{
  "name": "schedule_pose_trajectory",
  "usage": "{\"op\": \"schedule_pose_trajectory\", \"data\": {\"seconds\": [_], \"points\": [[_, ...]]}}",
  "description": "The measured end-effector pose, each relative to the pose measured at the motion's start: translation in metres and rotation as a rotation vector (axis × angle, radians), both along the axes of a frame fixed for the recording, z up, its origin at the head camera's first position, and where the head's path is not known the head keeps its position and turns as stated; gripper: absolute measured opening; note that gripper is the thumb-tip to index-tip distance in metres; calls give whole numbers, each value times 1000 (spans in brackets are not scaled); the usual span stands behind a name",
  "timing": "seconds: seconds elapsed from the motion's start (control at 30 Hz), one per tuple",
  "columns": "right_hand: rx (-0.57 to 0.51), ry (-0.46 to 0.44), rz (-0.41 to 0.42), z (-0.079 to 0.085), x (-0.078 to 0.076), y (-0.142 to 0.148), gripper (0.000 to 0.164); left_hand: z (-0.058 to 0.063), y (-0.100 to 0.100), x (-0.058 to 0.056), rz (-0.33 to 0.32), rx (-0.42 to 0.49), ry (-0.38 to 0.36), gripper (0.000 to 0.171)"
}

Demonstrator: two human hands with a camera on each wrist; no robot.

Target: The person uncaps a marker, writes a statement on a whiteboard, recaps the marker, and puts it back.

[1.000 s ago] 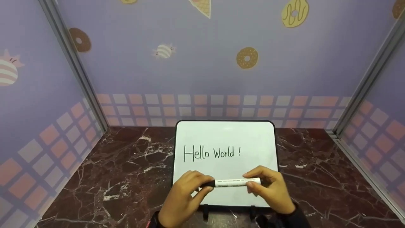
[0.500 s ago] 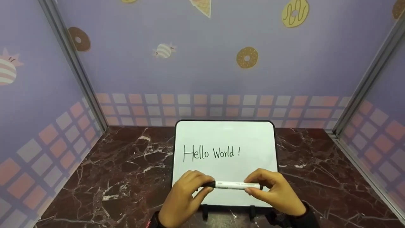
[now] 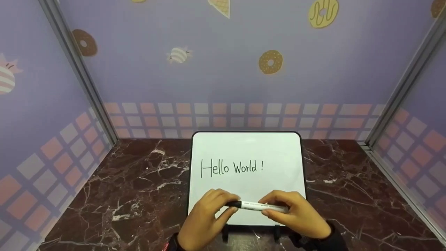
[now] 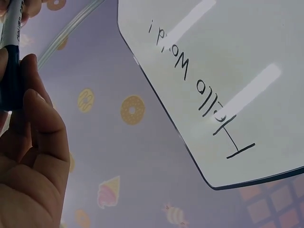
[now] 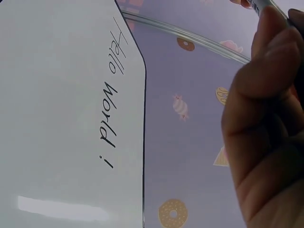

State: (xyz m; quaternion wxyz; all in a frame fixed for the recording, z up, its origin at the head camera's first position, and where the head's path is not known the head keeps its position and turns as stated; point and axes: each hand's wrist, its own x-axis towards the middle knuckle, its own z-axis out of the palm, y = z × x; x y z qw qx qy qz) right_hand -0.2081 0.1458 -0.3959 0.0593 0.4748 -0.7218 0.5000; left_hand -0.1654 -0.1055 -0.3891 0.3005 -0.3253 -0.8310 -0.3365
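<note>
A white marker with a black cap is held level between both hands, in front of the lower part of a whiteboard. My left hand pinches the black cap between thumb and fingers. At the other end, my right hand grips the white barrel, its fingers covering part of it. The cap sits against the barrel. Handwriting reading "Hello World !" in black runs across the board above the hands. In the right wrist view only a short piece of the barrel shows past the fingers.
The black-framed board stands on small black feet on a dark red marbled table. Behind it rises a lilac wall with printed sweets and tiles. Side panels with metal posts enclose the table left and right.
The right hand has shifted its grip along the barrel toward the cap, and the marker's right end has tilted slightly down. The left hand keeps its pinch on the cap.
</note>
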Motion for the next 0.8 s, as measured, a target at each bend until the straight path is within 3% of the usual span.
{"op": "schedule_pose_trajectory", "data": {"seconds": [0.2, 0.4, 0.63, 0.8], "points": [[-11, -7, -116, -2, -5, 12, 23, 1, -7, -5, 58, 40, 40, 49], [-79, 12, -283, -2, -12, 32, 24, 0, -15, -6, 124, 51, 13, 51], [-140, 33, -605, 21, -8, 56, 15, -7, -40, -14, 283, -7, -195, 59], [-142, -22, -890, 4, -25, 88, 11, -18, -62, -23, 412, -42, -292, 66]]}}
